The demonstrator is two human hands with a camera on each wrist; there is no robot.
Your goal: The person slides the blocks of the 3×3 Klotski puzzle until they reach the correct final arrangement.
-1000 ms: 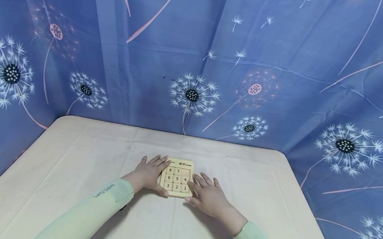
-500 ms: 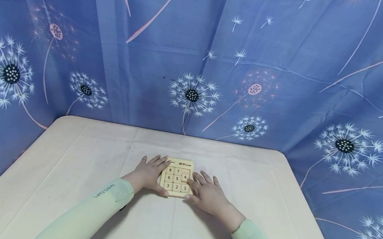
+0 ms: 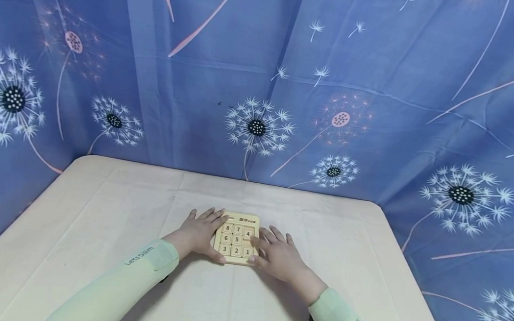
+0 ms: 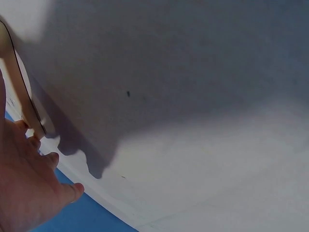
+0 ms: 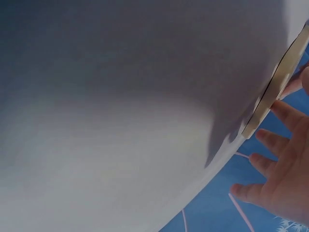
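Observation:
A pale wooden number sliding puzzle (image 3: 238, 261) lies flat on the table, its tiles marked 1 to 8. Tile 4 (image 3: 248, 234) is in the top right corner, beside tile 7 (image 3: 238, 229), with a gap above tile 1 (image 3: 247, 252). My left hand (image 3: 198, 232) rests along the puzzle's left side, fingers spread, index finger over the upper frame and thumb at the lower left corner. My right hand (image 3: 283, 258) has its index fingertip at the right column, just below tile 4, and its thumb at the lower right corner. Both wrist views catch only the puzzle's side edge (image 5: 277, 87).
A cream cloth covers the table (image 3: 127, 192). Behind and beside it hangs a blue dandelion-print curtain (image 3: 190, 102). Pale green sleeves (image 3: 122, 275) cover both forearms.
Tile 4 has slid up from the middle right into the top right corner, leaving the gap beneath it. My right hand has shifted slightly up and left; my left hand has stayed put.

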